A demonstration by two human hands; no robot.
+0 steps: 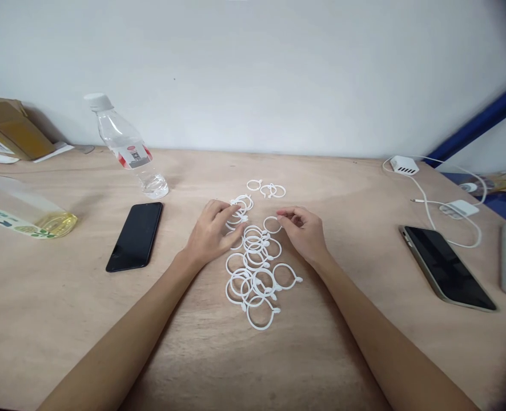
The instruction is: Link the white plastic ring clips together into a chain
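Note:
Several thin white plastic rings (260, 328), each with a small eyelet or clip, lie overlapping in a loose pile between my hands; they look like curtain rings. My left hand (213, 233) rests at the upper left of the pile, thumb and fingers apart around some rings (248, 197). On the other side, the fingertips of my right hand (303, 233) are pinched together at the edge of a single ring (264, 225). A few more rings (254, 189) lie beyond the hands, apart from the main pile.
Left of the hands are a black phone (135, 237), a tilted-looking clear water bottle (127, 140), a bottle of yellow liquid (58, 224) and a cardboard box (19, 128). At right lie another phone (450, 265), a white charger block (404, 165) and a cable (426, 208). A wall (253, 80) stands behind.

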